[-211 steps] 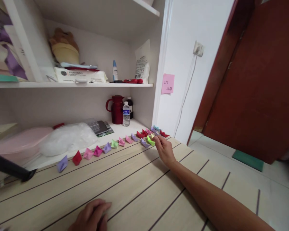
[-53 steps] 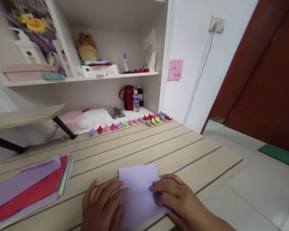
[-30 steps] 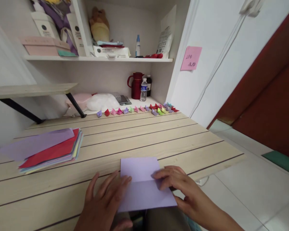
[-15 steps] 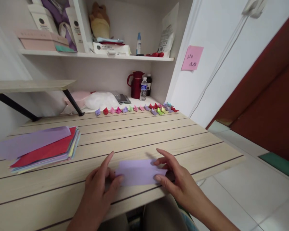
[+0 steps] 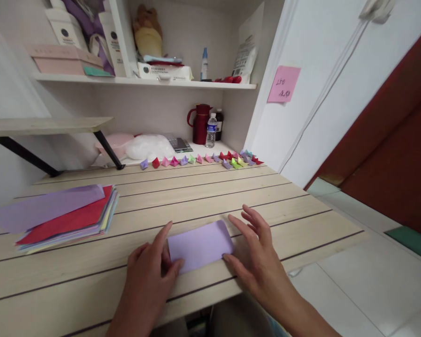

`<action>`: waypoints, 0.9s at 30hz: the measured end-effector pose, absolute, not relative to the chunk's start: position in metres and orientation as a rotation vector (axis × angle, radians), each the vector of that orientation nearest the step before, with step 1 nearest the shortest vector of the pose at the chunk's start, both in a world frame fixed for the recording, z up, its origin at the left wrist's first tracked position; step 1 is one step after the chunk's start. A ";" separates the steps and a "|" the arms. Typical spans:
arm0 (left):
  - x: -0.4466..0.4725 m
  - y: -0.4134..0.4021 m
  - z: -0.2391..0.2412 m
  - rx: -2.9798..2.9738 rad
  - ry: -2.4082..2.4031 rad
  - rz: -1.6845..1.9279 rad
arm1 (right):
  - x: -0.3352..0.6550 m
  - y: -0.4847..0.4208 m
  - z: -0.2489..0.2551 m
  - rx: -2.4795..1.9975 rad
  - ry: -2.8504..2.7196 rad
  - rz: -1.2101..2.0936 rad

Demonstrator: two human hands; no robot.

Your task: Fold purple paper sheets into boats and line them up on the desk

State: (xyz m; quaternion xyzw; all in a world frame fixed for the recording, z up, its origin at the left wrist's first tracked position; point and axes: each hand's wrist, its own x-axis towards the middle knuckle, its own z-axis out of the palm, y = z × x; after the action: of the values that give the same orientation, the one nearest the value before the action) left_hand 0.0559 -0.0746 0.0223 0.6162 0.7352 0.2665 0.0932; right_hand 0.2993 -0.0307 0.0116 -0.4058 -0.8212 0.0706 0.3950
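A folded purple sheet of paper [image 5: 200, 245] lies tilted near the front edge of the table, its right end slightly higher. My left hand [image 5: 150, 267] grips its left end, thumb over the lower left corner and the other fingers partly hidden behind the edge. At the right end, my right hand [image 5: 261, 255] is open with fingers spread. Its thumb tip touches or almost touches the lower right corner, while the index finger hovers near the upper right one.
A stack of coloured paper [image 5: 70, 215] rests on the table [image 5: 182, 199] at the left. Several small folded paper pieces [image 5: 199, 159] line the back edge. Behind them stand a red jug [image 5: 200, 125] and a water bottle [image 5: 211, 131]. A raised wooden stand [image 5: 49, 125] occupies the back left.
The paper's two offset layers now look aligned into one rectangle, and its right end has turned away from me. My right hand's fingers have come off the paper and spread.
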 end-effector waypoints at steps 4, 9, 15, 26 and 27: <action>0.063 -0.072 0.027 1.878 2.202 0.712 | 0.296 -0.032 0.014 -0.841 -2.217 -0.056; 0.062 -0.068 0.024 1.961 2.220 0.665 | 0.291 -0.031 0.014 -0.849 -2.281 0.014; 0.073 -0.080 0.020 2.272 2.504 0.780 | 0.289 -0.028 0.018 -0.914 -2.417 0.113; 0.104 -0.085 -0.022 3.204 2.016 0.657 | 0.292 -0.036 0.024 -0.887 -2.524 0.171; 0.102 -0.088 -0.028 3.219 2.015 0.619 | 0.295 -0.038 0.026 -0.857 -2.541 0.169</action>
State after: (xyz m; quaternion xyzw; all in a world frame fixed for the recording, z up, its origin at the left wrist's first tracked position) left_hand 0.1019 -0.0877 -0.0279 0.7849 0.4914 0.1510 -0.3460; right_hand 0.2953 -0.0381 0.0259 -0.3108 -0.9213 0.0613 0.2255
